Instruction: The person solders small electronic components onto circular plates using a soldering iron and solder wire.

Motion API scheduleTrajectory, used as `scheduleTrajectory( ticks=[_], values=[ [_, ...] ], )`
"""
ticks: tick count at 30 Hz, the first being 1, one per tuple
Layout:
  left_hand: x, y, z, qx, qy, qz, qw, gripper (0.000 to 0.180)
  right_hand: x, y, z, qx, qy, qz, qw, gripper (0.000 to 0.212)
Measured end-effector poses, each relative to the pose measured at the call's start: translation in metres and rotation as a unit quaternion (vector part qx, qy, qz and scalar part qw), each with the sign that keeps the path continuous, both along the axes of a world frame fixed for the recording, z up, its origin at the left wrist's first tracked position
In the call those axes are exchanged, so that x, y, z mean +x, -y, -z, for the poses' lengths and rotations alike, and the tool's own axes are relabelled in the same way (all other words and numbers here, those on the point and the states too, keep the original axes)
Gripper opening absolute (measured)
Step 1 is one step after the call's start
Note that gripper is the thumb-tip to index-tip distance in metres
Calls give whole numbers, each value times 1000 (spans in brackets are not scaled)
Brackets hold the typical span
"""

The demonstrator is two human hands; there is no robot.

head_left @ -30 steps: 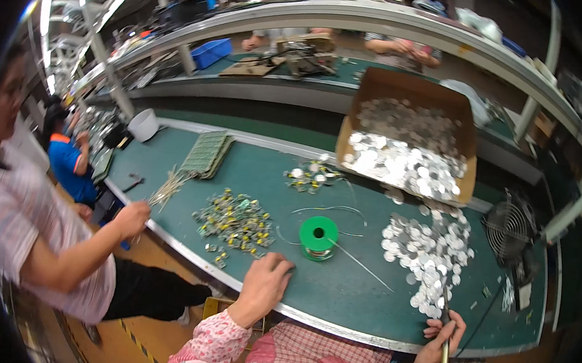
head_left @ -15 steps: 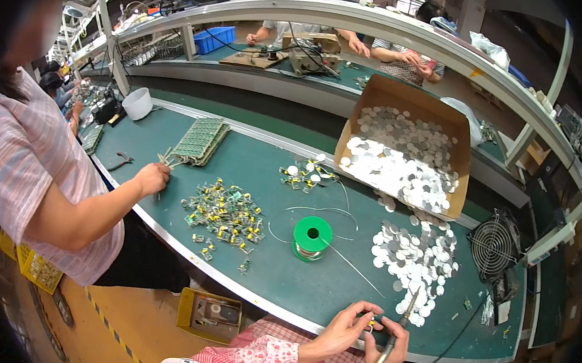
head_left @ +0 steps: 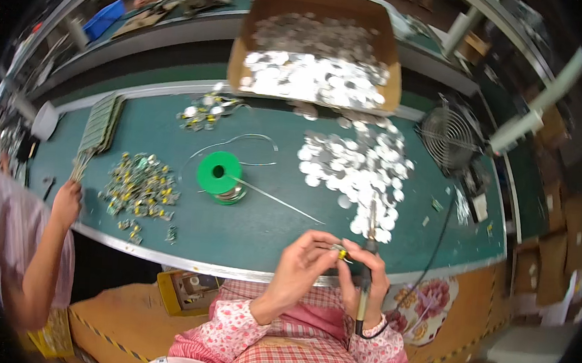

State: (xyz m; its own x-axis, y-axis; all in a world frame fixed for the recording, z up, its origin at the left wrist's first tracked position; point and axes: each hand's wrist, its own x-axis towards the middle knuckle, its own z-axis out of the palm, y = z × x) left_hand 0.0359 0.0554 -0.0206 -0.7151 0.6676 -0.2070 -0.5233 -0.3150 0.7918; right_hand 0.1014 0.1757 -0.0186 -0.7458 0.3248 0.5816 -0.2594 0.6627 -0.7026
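At the table's front edge my left hand (head_left: 296, 268) pinches a small circuit-board part with a yellow component (head_left: 342, 254). Held in my right hand (head_left: 377, 276) is a soldering iron (head_left: 364, 296), its tip pointing away over the metal discs. My right thumb and forefinger also come close to the yellow part; whether they touch it I cannot tell. Ahead of my hands, to the left, stands a green spool of solder wire (head_left: 219, 170), a loose wire end reaching toward my left hand. Thin round silvery discs (head_left: 356, 160) lie scattered beyond my right hand.
A cardboard box (head_left: 393, 87) of discs stands at the back. Small yellow-and-green parts (head_left: 141, 186) are heaped at left, near stacked circuit panels (head_left: 101, 124) and a co-worker's hand (head_left: 67, 201). A round fan (head_left: 451, 135) stands at right; the iron's cord (head_left: 440, 242) crosses the table edge.
The view has swung right and down, so the table appears farther left and my lap shows more. My hands stay close together, still holding the small part and the soldering iron.
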Motion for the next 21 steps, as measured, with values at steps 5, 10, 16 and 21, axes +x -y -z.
scheduleTrajectory(
  ticks=[5,10,16,21],
  values=[
    [2,-5,-5,-66,-131,-43,988,32,4,-9,-14,-32,36,15,999,35],
    [4,-5,-17,-174,-265,-69,946,41,4,-8,-15,14,30,17,999,29],
    [14,0,-9,-242,-461,-86,849,51,15,-13,-15,8,55,10,998,22],
    [13,-4,-8,-159,-312,-55,935,35,18,-8,-14,-169,62,63,982,27]
  ],
)
